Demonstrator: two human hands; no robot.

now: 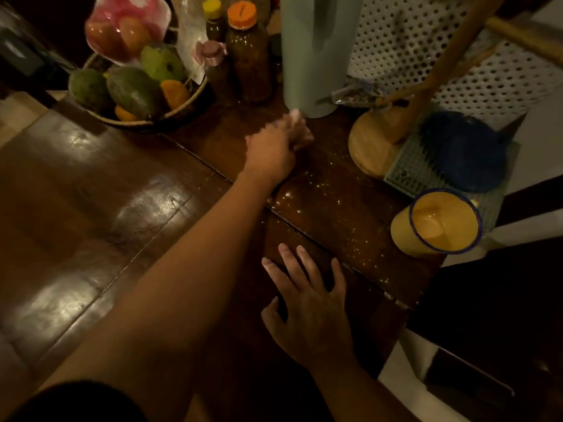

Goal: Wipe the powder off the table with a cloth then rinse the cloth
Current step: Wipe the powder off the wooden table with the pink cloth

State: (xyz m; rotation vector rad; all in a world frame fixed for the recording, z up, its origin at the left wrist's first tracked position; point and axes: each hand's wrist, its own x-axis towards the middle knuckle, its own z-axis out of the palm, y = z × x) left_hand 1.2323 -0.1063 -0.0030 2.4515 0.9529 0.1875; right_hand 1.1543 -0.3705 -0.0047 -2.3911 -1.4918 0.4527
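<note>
My left grip (274, 147) is bunched around the pale cloth (295, 114), down on the worktop (91, 193) beside the green cylinder (313, 56). Soft, light and limp, it should drag the powder (288, 196) best as a wadded handful, I judge. My right grip (307, 303) lies flat, fingers spread.

A round woven basket (137, 122) of green and orange fruit sits left of the left hand (271, 149); a yellow blue-rimmed cup (400, 236) stands right of the right hand (307, 309).
</note>
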